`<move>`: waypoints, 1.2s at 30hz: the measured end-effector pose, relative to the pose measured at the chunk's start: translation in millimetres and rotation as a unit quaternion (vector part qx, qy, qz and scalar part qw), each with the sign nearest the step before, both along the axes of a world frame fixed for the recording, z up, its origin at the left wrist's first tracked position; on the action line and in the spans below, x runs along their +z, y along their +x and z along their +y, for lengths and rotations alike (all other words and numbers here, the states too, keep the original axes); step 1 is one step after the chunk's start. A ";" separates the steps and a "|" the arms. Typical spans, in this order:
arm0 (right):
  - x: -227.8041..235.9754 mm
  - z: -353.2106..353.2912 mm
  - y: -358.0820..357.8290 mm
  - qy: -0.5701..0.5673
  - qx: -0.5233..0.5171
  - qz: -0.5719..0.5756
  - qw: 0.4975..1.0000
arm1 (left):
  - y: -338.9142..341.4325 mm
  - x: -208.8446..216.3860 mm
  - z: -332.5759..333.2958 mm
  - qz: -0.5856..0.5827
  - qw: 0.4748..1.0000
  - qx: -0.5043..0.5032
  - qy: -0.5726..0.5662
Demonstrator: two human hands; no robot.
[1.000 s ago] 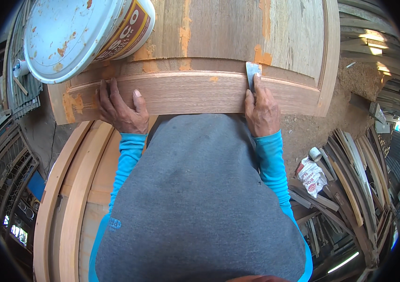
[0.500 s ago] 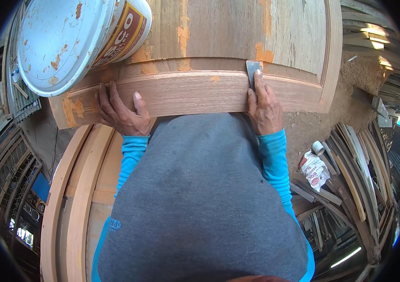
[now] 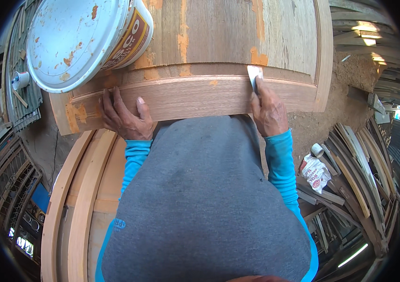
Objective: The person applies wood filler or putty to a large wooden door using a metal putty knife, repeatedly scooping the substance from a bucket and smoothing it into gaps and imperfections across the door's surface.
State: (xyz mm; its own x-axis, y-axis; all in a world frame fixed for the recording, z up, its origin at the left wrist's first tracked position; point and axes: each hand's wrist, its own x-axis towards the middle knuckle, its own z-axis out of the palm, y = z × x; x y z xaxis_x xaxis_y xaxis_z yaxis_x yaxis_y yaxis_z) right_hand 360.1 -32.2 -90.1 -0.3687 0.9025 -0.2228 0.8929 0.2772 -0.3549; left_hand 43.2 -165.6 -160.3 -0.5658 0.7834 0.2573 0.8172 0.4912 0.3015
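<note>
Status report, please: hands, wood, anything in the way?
Right hand grips scraper; left hand on wooden panel. Panel shows orange patches. White bucket hides part of panel.

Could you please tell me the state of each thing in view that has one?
Panel: smeared in places with orange filler
Filler: spread in patches; wet or dry, cannot tell
Scraper: held, blade pointing forward
Right hand: closed around the scraper
Left hand: open, resting on the panel
Bucket: lidded, stained on top
Bag: crumpled
Planks at right: heaped loosely
</note>
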 end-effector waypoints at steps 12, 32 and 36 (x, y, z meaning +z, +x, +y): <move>-2.9 5.0 -2.3 -0.020 -0.002 0.018 1.000 | -0.3 -0.2 -0.1 0.011 1.000 -0.001 -0.005; 41.6 36.3 13.4 -0.070 0.014 0.042 0.997 | 0.8 -0.5 2.1 0.021 1.000 -0.002 0.007; 48.5 73.6 39.2 -0.034 0.064 0.010 0.997 | 4.0 2.7 4.6 0.013 1.000 0.017 0.014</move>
